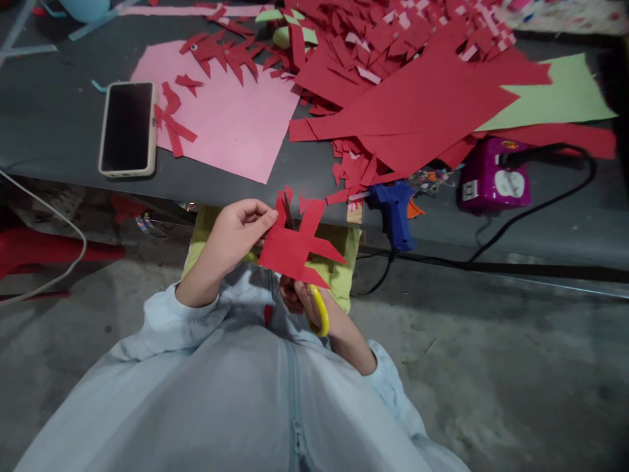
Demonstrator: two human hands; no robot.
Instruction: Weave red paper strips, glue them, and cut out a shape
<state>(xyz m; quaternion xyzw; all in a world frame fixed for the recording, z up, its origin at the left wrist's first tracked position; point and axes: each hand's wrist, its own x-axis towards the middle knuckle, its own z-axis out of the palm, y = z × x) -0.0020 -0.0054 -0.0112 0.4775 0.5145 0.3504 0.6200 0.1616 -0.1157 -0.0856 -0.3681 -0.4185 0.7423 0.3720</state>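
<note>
My left hand (239,231) pinches the upper left edge of a red paper piece (287,250), thumb on top. Several cut strips stick out from that piece on its top and right. Below it, my right hand (299,298) grips scissors by their yellow handle (320,313). The dark scissor blades (288,213) show at the paper's top, between two strips; their middle is hidden behind the paper. Both hands are in front of the table edge, over a yellow-green cloth (339,265).
On the grey table lie a phone (128,129), a pink sheet (226,124) with red cut-outs, a heap of red paper scraps (354,39), and large red sheets (403,111). A blue glue gun (396,213) and a purple plug box (494,176) with a black cable sit at the right.
</note>
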